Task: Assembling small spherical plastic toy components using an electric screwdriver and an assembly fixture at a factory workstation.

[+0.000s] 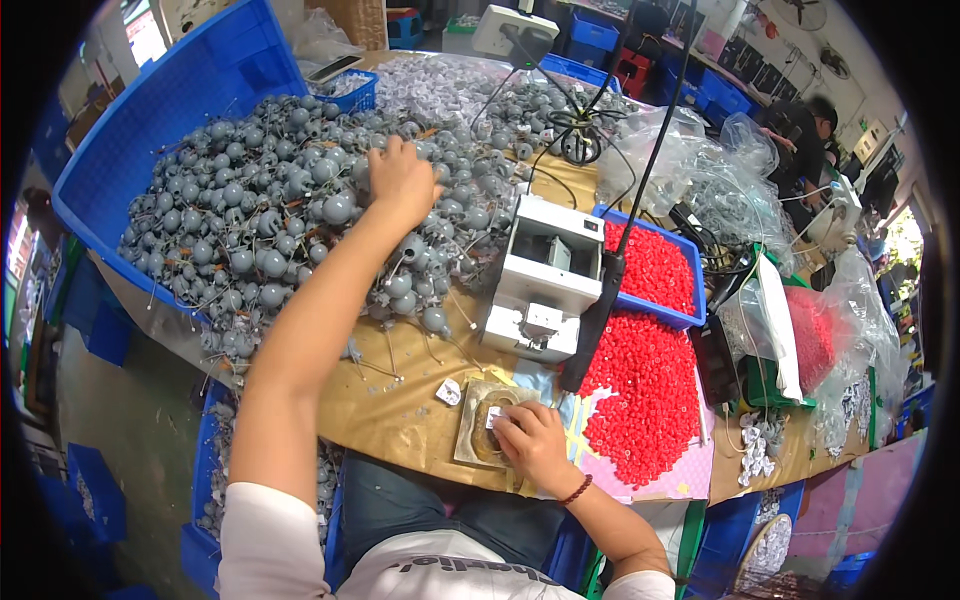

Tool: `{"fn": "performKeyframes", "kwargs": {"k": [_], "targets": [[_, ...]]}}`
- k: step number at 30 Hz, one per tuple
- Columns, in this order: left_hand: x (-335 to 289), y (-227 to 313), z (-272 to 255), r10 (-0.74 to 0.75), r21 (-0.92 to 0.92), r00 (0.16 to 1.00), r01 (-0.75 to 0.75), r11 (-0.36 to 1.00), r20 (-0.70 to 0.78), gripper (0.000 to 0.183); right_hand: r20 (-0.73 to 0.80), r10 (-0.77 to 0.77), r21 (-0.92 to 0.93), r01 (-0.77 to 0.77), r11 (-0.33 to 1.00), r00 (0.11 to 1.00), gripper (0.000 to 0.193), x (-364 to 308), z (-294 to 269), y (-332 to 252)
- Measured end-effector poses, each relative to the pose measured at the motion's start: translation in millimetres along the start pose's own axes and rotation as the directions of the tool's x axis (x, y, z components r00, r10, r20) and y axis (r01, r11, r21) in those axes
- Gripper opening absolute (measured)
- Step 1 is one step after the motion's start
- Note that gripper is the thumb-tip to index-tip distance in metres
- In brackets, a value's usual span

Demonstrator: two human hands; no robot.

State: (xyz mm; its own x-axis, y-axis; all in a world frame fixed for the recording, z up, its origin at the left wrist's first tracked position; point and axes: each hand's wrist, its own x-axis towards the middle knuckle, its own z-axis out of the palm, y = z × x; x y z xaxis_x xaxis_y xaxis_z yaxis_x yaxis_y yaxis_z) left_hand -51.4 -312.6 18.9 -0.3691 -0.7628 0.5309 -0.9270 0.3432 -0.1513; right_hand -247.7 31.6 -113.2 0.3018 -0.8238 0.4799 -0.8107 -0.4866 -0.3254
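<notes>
My left hand [402, 182] reaches far into a big heap of grey round bulb-like parts [270, 225] with thin wire leads. Its fingers curl down among them, and what they grip is hidden. Close to the table's front edge, my right hand [535, 445] pinches a small white piece [493, 417] over a square metal block [470, 437] with a round ring on top. Another small white piece [449, 392] lies on the brown table covering, left of the block. Just beyond the block stands a white boxy device [545, 280].
A tilted blue crate [85, 195] spills the grey parts. Red beads fill a blue tray [697, 318], and a loose red pile [645, 400] lies before it. A black upright rod [608, 300] and cables [577, 135] stand behind. Clear bags [730, 190] and a person [805, 140] are at the right.
</notes>
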Motion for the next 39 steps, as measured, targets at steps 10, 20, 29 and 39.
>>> {"fn": "performKeyframes", "kwargs": {"k": [10, 20, 29, 39], "targets": [[24, -9, -58, -0.16, -0.906, 0.977, 0.194, 0.377, 0.143, 0.02, -0.13, 0.214, 0.363, -0.154, 0.919, 0.968, 0.034, 12, -34, 11], [-12, -18, -109, 0.171, -0.768, 0.971, 0.021, 0.641, 0.169, 0.018, -0.182, 0.194, 0.544, -0.066, 0.836, 0.964, 0.017, 76, -67, -8], [-93, 15, -104, 0.275, -0.865, 0.961, -0.15, 0.478, -0.015, 0.014, 0.118, 0.445, 0.955, -0.224, 0.195, 0.888, 0.048, 155, -35, -24], [-195, 18, -44, 0.369, -0.791, 0.919, -0.12, 0.6, 0.14, 0.027, 0.28, 0.505, 0.869, -0.439, 0.229, 0.816, 0.037, 136, 11, -10]]}}
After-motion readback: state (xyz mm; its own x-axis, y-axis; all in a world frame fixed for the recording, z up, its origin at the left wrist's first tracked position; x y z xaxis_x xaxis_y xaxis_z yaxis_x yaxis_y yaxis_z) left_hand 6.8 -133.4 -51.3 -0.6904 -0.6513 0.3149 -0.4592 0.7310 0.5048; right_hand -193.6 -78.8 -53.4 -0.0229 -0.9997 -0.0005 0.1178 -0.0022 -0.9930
